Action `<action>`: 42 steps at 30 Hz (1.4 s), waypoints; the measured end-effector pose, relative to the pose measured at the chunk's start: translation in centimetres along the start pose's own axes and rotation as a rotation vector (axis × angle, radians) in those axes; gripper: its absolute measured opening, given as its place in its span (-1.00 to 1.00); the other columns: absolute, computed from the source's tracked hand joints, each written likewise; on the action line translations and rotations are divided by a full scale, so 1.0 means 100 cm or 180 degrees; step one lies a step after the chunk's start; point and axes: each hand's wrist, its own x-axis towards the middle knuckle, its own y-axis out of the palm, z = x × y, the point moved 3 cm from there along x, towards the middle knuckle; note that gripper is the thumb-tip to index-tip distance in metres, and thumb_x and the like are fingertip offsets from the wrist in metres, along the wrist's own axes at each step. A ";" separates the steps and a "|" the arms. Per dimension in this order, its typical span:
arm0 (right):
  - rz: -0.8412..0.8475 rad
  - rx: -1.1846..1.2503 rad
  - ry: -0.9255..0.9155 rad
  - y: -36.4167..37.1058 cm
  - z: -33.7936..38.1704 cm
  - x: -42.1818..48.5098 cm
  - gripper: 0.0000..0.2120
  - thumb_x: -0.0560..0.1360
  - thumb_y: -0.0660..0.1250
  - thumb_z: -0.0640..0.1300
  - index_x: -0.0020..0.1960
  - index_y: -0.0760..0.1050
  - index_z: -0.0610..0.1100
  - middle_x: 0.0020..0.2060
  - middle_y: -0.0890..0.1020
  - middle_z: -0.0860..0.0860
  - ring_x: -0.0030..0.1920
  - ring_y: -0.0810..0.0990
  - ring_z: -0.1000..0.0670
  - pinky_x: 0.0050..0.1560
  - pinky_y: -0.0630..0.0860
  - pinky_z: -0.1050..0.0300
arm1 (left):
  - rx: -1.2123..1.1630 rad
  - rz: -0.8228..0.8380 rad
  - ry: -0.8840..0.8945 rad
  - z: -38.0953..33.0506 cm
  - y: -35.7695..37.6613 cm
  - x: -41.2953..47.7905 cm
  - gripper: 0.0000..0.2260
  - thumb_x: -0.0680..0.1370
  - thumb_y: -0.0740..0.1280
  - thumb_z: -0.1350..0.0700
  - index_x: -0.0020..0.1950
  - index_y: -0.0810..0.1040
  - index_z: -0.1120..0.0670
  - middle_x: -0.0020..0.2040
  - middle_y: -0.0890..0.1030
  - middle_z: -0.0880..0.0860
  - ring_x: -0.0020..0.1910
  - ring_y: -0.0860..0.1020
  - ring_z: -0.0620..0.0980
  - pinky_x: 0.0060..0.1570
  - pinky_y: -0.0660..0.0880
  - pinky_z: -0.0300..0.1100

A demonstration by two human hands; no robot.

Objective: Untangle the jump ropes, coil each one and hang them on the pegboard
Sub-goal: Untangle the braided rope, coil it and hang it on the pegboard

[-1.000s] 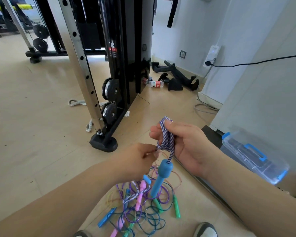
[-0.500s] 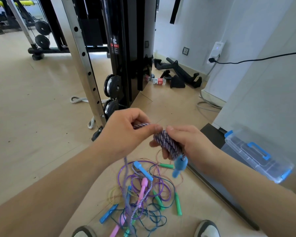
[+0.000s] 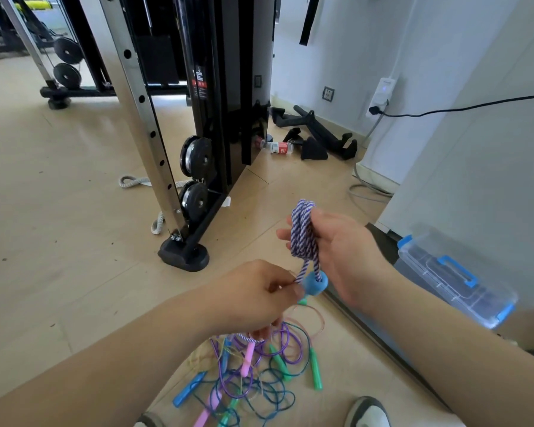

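My right hand [image 3: 336,251] holds a coil of purple-and-white braided jump rope [image 3: 302,235] wound round its fingers, upright above the floor. The rope's blue handle [image 3: 313,283] hangs just below the coil. My left hand [image 3: 259,298] pinches the loose strand of the same rope right beside that handle. On the floor below lies a tangle of thin jump ropes [image 3: 253,374] in purple, blue, green and pink, with a pink handle [image 3: 248,359], green handles [image 3: 316,369] and a blue handle [image 3: 189,389]. No pegboard is in view.
A black and steel gym machine [image 3: 198,124] stands just ahead, its foot [image 3: 184,255] near my hands. A clear plastic box with blue latches [image 3: 453,275] sits on the right by a white wall. My shoes [image 3: 369,411] are at the bottom edge.
My left hand has dropped from level with the coil to below it, now pinching the strand by the blue handle. My right hand has turned the coil upright.
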 end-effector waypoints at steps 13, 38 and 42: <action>0.0849 -0.0839 -0.0210 -0.006 -0.003 -0.015 -0.64 0.60 0.29 -0.01 0.08 0.66 -0.29 -0.04 0.75 -0.22 -0.17 0.68 -0.07 -0.08 0.58 0.07 | -0.0682 -0.1865 0.1011 -0.019 -0.051 -0.015 -0.78 0.45 0.58 0.06 -0.17 0.63 0.16 -0.43 0.59 -0.15 -0.46 0.44 -0.27 -0.40 0.37 -0.43; 0.0664 0.0345 0.0209 -0.005 0.001 -0.013 -0.85 0.57 0.41 -0.26 0.02 0.68 -0.35 -0.07 0.74 -0.24 -0.24 0.68 -0.03 -0.22 0.63 0.21 | -0.0701 -0.1305 0.0686 0.006 -0.031 0.011 -0.75 0.72 0.19 0.03 0.03 0.65 -0.14 -0.26 0.65 -0.02 -0.36 0.53 -0.11 -0.35 0.42 -0.34; 0.0507 0.0654 0.0167 -0.008 0.003 -0.010 -0.82 0.56 0.39 -0.27 0.08 0.65 -0.37 0.08 0.72 -0.31 0.03 0.71 -0.13 0.19 0.63 -0.02 | 0.0145 -0.0853 0.0251 0.018 -0.014 0.016 -0.81 0.72 0.15 -0.01 0.10 0.57 -0.16 -0.17 0.69 0.09 -0.43 0.52 -0.17 -0.27 0.54 -0.16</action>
